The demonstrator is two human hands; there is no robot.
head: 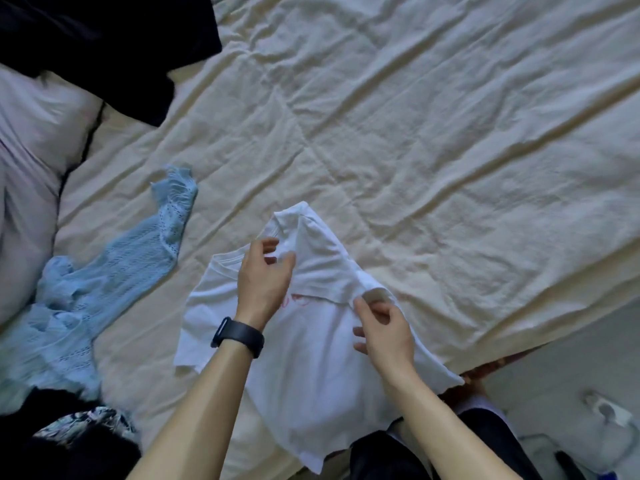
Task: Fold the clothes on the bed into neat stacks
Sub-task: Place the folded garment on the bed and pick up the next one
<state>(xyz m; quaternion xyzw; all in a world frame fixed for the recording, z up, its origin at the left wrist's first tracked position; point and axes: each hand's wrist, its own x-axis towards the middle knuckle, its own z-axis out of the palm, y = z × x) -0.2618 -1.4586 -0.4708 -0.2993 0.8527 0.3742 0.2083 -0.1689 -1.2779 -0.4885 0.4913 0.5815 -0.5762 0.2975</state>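
A white T-shirt with faint red print lies on the bed near its lower edge, its right sleeve side folded in over the chest. My left hand, with a black band on the wrist, has its fingers curled at the collar end of that fold and pinches the cloth. My right hand pinches the sleeve edge at the fold's lower right end. A light blue knitted garment lies unfolded to the left of the shirt.
The cream quilt spreads wrinkled to the right and back. A black garment lies at the top left over a pale pillow. Dark and patterned clothes sit at the bottom left. The bed edge and floor are at the lower right.
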